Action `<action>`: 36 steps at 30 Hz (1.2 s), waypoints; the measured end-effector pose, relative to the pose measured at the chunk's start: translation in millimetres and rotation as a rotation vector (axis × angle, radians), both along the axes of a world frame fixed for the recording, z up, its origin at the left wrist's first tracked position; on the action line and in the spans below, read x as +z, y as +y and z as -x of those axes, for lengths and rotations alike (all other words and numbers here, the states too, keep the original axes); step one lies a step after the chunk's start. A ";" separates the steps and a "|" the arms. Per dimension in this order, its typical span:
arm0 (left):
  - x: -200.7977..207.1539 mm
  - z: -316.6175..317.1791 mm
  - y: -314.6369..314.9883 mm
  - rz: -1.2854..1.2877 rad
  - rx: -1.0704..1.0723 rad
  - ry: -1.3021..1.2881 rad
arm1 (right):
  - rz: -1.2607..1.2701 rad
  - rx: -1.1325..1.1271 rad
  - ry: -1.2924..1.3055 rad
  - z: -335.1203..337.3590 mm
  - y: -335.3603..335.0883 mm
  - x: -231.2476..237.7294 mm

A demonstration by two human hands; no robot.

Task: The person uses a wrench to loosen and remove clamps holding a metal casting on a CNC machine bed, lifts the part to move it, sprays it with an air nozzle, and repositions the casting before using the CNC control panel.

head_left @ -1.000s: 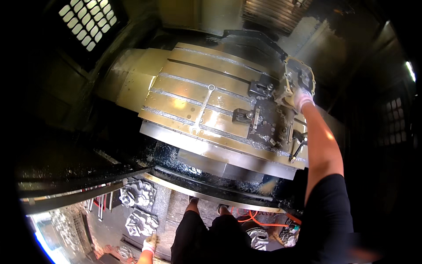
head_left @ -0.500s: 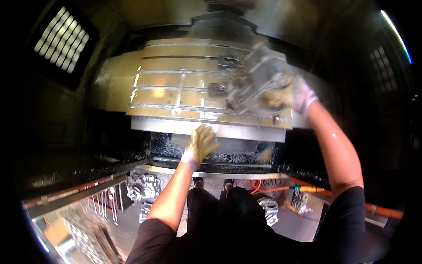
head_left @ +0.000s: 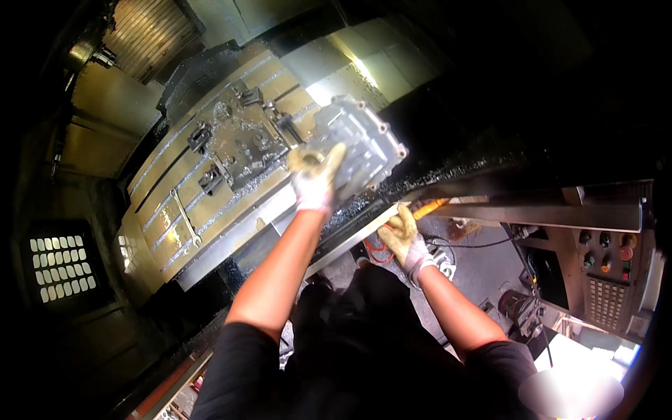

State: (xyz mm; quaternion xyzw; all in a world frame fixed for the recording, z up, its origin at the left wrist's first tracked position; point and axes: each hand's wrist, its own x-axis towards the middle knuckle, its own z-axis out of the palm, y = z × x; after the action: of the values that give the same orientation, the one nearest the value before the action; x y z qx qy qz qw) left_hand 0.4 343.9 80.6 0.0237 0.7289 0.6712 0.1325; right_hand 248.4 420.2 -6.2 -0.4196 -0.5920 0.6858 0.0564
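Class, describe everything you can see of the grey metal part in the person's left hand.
The metal part is dull grey and looks cast, with a broad, uneven face and an edge lined with small round lugs. A ring-shaped opening shows at its lower left, beside the gloved left hand, which grips it there. It is held tilted, overlapping the right end of the machine table in the view; whether they touch cannot be told. Its face is partly blurred.
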 end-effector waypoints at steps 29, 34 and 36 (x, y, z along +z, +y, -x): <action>-144.0 -435.1 -626.6 1.037 0.487 -0.597 | 0.082 0.532 -0.212 84.4 -53.4 -150.3; -62.1 -765.7 -570.1 0.371 1.519 -1.139 | 0.099 0.577 -0.125 92.2 -117.8 -181.6; -51.0 -838.7 -527.4 0.234 1.707 -1.244 | -0.035 0.691 -0.272 102.2 -122.6 -232.9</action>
State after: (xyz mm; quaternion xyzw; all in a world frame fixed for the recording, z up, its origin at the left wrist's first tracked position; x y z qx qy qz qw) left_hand 839.0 -183.5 29.6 -0.8560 0.3681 0.3616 -0.0316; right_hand 146.3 297.5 -239.1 -0.2810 -0.7124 0.5922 -0.2506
